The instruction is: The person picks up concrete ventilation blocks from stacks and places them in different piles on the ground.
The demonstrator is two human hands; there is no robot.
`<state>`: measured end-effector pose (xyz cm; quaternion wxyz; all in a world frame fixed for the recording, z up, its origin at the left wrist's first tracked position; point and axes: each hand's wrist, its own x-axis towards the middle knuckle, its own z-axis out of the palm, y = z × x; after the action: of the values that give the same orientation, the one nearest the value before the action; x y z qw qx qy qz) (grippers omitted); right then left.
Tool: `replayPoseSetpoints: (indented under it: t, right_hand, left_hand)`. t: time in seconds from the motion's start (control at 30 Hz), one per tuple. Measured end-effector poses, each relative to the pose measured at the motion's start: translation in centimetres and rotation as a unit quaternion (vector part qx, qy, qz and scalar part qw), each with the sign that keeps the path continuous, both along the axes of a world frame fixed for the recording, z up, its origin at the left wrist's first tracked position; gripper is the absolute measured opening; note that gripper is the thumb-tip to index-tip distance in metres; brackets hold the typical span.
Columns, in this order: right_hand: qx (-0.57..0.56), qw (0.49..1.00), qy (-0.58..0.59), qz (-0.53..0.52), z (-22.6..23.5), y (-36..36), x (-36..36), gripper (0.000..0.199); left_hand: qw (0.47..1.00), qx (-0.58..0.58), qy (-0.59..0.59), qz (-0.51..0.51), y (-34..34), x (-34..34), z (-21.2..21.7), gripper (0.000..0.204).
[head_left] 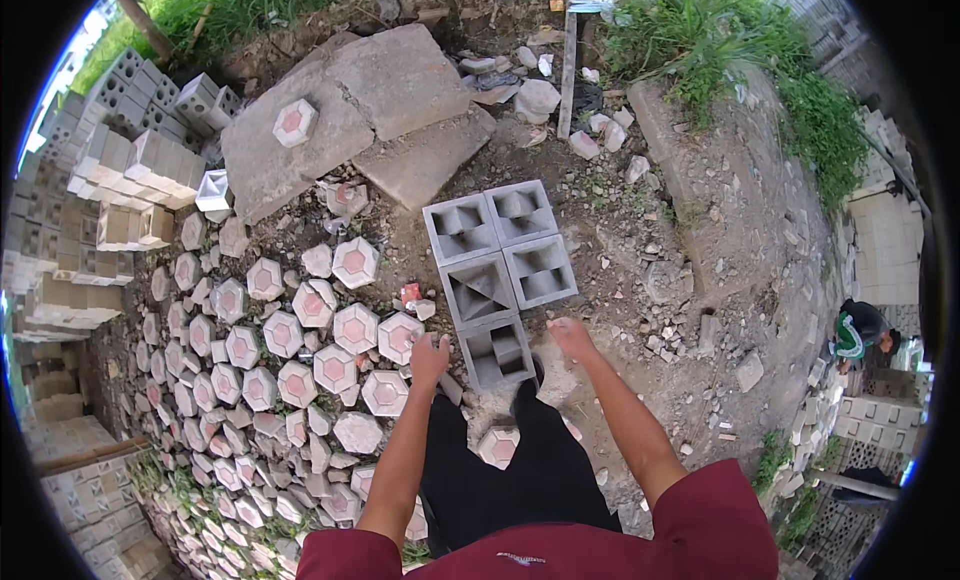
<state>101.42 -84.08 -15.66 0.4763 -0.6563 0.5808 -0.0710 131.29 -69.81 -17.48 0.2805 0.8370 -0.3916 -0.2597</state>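
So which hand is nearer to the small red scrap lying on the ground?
Left. The left hand is just below-right of the red scrap; the right hand is farther off, across the grey concrete block.

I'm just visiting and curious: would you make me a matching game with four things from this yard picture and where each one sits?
Things:
1. grey hollow blocks
2. hexagon pavers
3. lone hexagon paver
4. left hand

Places:
A. on top of the broken concrete slabs
B. beside the nearest grey block's left edge
C. grouped on bare dirt in the middle
D. spread over the ground at the person's left

Pairs: 1-C, 2-D, 3-A, 4-B
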Motion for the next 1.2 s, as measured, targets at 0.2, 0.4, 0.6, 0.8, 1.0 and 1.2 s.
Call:
replayPoseSetpoints:
  t: [0.2, 0.4, 0.6, 0.8, 1.0, 1.2]
  right_hand:
    - [0.069, 0.96, -0.222, -0.159, 11.6, 8.8, 0.3, 0.033]
    - [-0.003, 0.988, -0.096, -0.12, 23.1, 17.0, -1.9, 0.04]
    - [-0.088, 0.974, 0.02, -0.207, 25.4, 21.4, -12.5, 0.048]
    - [-0.125, 0.922, -0.072, -0.358, 27.6, 29.3, -18.6, 0.039]
    - [-0.106, 0.852, -0.08, -0.506, 28.2, 38.3, -27.2, 0.035]
    - [-0.15, 0.793, -0.067, -0.586, 29.1, 43.6, -31.8, 0.03]
  left_hand:
    - [0.983, -0.089, 0.093, -0.13, 1.1, -1.9, 12.1, 0.033]
    - [0.96, -0.042, 0.209, -0.181, 5.7, -4.6, 20.1, 0.03]
    - [0.945, -0.043, 0.224, -0.236, 7.0, -9.8, 23.7, 0.031]
    - [0.911, 0.0, 0.32, -0.261, 6.6, -16.3, 22.8, 0.033]
    - [0.835, 0.018, 0.437, -0.335, 7.7, -31.9, 25.6, 0.034]
    - [0.758, 0.09, 0.372, -0.528, 11.4, -44.4, 26.9, 0.038]
